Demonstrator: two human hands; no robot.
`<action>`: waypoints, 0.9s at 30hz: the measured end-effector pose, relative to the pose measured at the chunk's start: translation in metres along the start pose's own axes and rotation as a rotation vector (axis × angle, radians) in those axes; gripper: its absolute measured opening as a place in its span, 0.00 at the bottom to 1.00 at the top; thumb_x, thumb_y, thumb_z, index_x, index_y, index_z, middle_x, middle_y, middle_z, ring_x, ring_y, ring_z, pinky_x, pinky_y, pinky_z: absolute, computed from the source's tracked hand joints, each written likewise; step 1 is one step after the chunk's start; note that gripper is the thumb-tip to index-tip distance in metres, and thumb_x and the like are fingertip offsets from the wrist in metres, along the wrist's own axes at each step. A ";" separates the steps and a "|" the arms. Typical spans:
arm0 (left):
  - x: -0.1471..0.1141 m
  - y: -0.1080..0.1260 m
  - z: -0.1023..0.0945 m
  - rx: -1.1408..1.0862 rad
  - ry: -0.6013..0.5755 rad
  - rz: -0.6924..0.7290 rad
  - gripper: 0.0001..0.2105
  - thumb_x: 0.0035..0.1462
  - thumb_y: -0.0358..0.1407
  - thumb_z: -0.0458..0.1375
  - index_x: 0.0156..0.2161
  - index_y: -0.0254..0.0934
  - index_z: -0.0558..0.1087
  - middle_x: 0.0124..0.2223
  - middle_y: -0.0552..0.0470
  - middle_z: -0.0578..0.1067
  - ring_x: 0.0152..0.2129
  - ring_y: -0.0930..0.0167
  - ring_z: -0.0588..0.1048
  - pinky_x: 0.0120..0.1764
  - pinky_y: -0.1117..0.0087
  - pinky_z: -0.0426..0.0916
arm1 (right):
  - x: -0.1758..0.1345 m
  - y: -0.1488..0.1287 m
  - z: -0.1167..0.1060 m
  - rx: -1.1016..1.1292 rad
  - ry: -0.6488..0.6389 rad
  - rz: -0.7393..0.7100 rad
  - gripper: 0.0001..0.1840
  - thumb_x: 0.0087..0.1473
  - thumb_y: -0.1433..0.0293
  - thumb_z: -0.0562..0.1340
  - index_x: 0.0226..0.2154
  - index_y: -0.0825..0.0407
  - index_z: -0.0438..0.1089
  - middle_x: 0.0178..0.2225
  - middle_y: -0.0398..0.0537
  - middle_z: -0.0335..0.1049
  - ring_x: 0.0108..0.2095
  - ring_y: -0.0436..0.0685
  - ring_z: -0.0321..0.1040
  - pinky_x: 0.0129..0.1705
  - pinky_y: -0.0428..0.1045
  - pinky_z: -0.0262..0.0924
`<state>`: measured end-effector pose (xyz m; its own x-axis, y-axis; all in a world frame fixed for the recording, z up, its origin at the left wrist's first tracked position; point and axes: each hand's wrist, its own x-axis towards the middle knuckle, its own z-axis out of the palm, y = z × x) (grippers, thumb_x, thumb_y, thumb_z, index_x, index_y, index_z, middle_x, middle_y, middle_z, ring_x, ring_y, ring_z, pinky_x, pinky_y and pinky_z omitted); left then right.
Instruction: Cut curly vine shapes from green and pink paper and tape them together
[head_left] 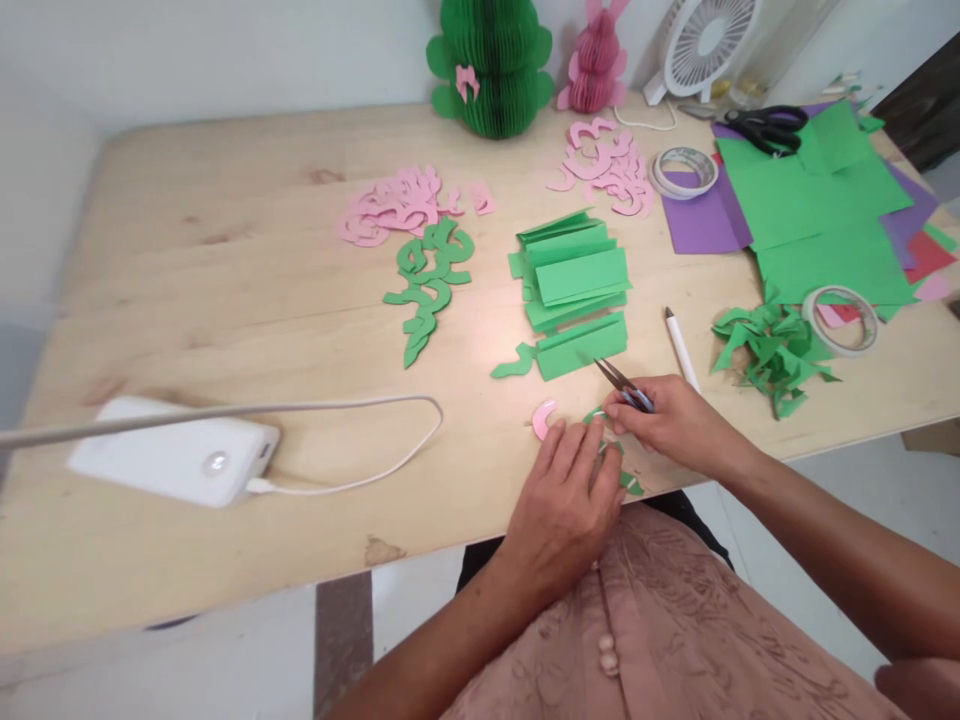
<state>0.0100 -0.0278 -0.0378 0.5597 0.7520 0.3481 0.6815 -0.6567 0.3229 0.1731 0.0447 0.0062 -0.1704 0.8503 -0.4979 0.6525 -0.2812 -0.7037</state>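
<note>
My left hand (566, 490) rests on the table near its front edge, fingers stretched out over small green paper pieces (631, 484). By its fingertips lies a pink C-shaped paper piece (543, 420). My right hand (679, 420) is closed around small scissors (636, 397) with bluish handles, blades pointing away to the upper left. Its fingertips are close to the left hand's, at the green pieces; whether they also pinch one I cannot tell. Just beyond the blades is a stack of folded green paper strips (577, 280), with a wavy green cut-out (514, 362) beside it.
Pink cut-outs (394, 205) and curved green cut-outs (431, 280) lie left of the strips. Green scraps (772, 345), tape rolls (684, 172), a white pen (681, 345), black scissors (772, 128) and green sheets (810, 200) are rightward. A corded white power bank (176, 450) sits left.
</note>
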 end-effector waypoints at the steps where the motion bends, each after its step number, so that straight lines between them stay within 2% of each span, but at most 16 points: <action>1: 0.000 0.000 0.000 -0.001 0.002 0.001 0.16 0.60 0.34 0.55 0.50 0.27 0.69 0.57 0.33 0.69 0.53 0.54 0.69 0.57 0.51 0.62 | 0.000 0.000 0.000 0.001 0.000 0.001 0.13 0.52 0.63 0.57 0.24 0.53 0.69 0.16 0.39 0.63 0.16 0.47 0.56 0.18 0.44 0.50; 7: 0.000 0.001 0.000 0.008 0.003 0.001 0.16 0.60 0.34 0.55 0.50 0.27 0.68 0.57 0.32 0.69 0.54 0.55 0.68 0.57 0.51 0.63 | -0.001 0.000 -0.001 0.002 0.000 -0.003 0.12 0.51 0.63 0.58 0.25 0.54 0.70 0.18 0.40 0.65 0.16 0.47 0.56 0.19 0.44 0.51; 27: -0.003 0.000 0.003 0.021 -0.016 0.023 0.15 0.59 0.32 0.56 0.50 0.27 0.68 0.58 0.31 0.68 0.55 0.52 0.67 0.56 0.50 0.64 | -0.002 0.000 -0.001 -0.021 -0.003 -0.029 0.14 0.54 0.62 0.57 0.23 0.53 0.68 0.14 0.37 0.61 0.16 0.47 0.55 0.21 0.44 0.50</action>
<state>0.0097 -0.0297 -0.0414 0.5823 0.7378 0.3413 0.6783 -0.6724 0.2962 0.1747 0.0432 0.0077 -0.1921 0.8565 -0.4791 0.6623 -0.2470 -0.7073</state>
